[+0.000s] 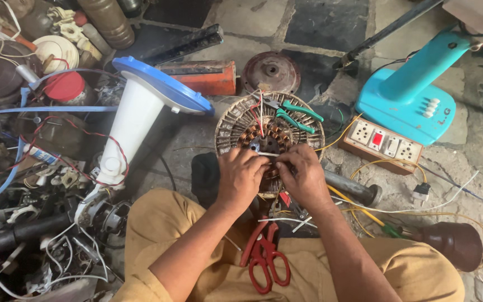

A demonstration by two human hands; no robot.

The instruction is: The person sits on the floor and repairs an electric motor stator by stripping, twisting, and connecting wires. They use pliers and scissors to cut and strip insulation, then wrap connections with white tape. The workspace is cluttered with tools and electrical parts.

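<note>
While both hands, left hand (241, 174) and right hand (304, 178), pinch wires on the fan stator (236, 120), thin copper windings risk snapping if tugged.

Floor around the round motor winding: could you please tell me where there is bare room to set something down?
Bare stone shows between the white fan stand and the winding, and behind the rusty disc. The left side is crowded with parts.
</note>
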